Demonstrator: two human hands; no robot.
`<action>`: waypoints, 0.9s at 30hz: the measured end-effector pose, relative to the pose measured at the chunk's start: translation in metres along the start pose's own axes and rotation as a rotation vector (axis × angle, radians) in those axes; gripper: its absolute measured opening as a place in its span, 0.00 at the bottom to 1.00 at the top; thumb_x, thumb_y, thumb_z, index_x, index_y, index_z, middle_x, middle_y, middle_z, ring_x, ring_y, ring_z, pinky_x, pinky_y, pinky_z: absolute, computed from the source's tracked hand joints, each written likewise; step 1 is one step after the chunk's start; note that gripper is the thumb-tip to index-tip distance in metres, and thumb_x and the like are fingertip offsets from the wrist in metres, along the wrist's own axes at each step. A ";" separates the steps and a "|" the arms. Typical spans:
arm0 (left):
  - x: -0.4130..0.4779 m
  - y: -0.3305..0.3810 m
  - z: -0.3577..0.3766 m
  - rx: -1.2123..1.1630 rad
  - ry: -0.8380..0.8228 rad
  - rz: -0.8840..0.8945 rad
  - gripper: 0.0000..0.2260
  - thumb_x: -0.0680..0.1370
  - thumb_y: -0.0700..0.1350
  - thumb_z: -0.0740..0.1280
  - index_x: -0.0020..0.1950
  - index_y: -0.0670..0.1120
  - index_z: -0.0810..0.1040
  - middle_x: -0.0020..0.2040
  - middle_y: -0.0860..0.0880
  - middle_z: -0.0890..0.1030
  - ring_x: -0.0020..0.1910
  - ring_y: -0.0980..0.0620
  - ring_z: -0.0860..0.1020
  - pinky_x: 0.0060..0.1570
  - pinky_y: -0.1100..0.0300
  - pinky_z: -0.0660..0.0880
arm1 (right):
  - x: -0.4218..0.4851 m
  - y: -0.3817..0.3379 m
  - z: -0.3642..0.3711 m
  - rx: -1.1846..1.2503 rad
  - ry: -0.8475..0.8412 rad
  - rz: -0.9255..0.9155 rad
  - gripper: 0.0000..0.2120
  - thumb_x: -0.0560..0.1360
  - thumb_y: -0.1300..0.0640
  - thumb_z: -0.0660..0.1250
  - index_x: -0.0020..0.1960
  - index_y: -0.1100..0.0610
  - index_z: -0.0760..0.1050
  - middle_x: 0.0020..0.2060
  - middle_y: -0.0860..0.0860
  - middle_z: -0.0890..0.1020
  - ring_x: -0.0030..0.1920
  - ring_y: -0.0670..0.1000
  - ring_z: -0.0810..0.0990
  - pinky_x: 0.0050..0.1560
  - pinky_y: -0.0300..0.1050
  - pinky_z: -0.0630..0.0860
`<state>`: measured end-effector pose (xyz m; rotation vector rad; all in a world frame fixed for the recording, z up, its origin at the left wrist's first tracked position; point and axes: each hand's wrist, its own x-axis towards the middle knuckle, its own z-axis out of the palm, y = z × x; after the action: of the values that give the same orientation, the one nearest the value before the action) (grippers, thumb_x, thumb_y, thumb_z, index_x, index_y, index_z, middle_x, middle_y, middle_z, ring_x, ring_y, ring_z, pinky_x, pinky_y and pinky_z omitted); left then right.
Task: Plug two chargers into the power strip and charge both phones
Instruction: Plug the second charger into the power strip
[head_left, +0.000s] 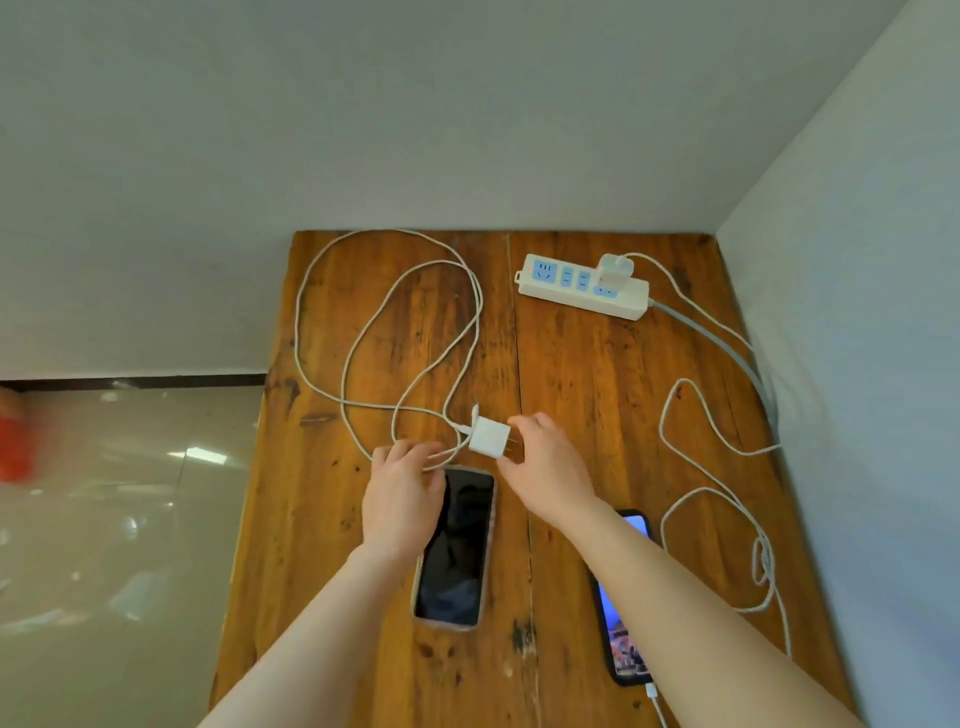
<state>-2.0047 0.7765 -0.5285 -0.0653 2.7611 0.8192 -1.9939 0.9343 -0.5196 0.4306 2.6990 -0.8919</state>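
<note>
A white power strip (571, 291) lies at the table's far right, with one white charger (614, 270) plugged into it. That charger's cable (727, 447) runs down to a lit phone (623, 649) near my right forearm. A second white charger (488, 437) sits mid-table, prongs pointing right; my right hand (545, 467) has its fingers around it. My left hand (402, 493) rests on that charger's looped cable (363, 332), at the top of a dark-screened phone (457, 551). No cable reaches this phone's near end.
The wooden table (571, 389) stands in a corner, with walls behind and to the right. A glossy tiled floor (104, 519) lies to the left, with a blurred red object (15, 441) at the frame's edge.
</note>
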 end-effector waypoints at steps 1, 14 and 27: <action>0.010 -0.007 0.000 0.033 -0.017 0.055 0.13 0.78 0.46 0.65 0.62 0.51 0.79 0.60 0.53 0.79 0.63 0.51 0.68 0.58 0.58 0.72 | 0.010 -0.005 0.006 -0.072 0.010 -0.014 0.26 0.75 0.53 0.68 0.70 0.53 0.65 0.65 0.50 0.72 0.64 0.51 0.71 0.55 0.42 0.74; 0.061 -0.024 -0.026 -0.128 0.026 0.250 0.09 0.77 0.45 0.66 0.52 0.46 0.84 0.45 0.52 0.83 0.47 0.54 0.74 0.48 0.59 0.72 | 0.052 0.004 -0.014 -0.006 0.160 0.205 0.21 0.70 0.50 0.72 0.59 0.55 0.72 0.52 0.50 0.77 0.49 0.49 0.77 0.45 0.43 0.78; 0.133 0.061 -0.027 -0.019 -0.091 0.262 0.31 0.76 0.50 0.65 0.77 0.54 0.55 0.76 0.51 0.60 0.75 0.49 0.57 0.69 0.51 0.64 | 0.108 -0.010 -0.107 0.405 -0.041 0.114 0.24 0.70 0.60 0.72 0.59 0.43 0.67 0.59 0.41 0.69 0.61 0.43 0.67 0.51 0.38 0.70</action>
<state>-2.1467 0.8175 -0.5089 0.3281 2.7104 0.8867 -2.1136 1.0129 -0.4673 0.6317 2.4219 -1.3990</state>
